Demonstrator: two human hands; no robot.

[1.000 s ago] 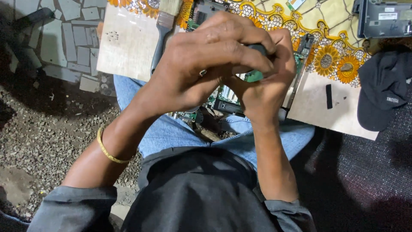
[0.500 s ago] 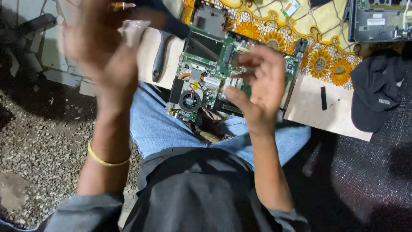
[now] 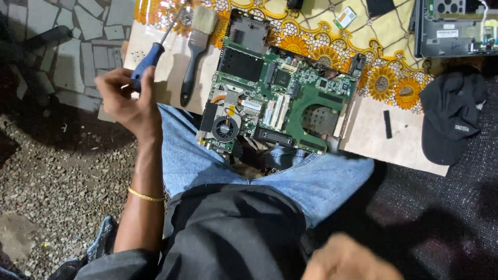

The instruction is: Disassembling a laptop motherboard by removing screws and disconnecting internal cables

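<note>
The left hand (image 3: 124,98) is clenched around a blue-handled screwdriver (image 3: 150,58) at the board's (image 3: 363,132) left edge, beside a brush (image 3: 194,52). The right hand (image 3: 347,259) is blurred; its grip cannot be told

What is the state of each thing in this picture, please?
Left hand: closed around the screwdriver handle.
Screwdriver: blue handle gripped, shaft pointing up and away over the board.
Right hand: blurred at the bottom edge, holds nothing visible.
Circuit board: bare, lying flat, fan side up, resting on the lap and the board's edge.
Brush: lying flat, untouched.
Black cap: lying on the dark mat.
</note>
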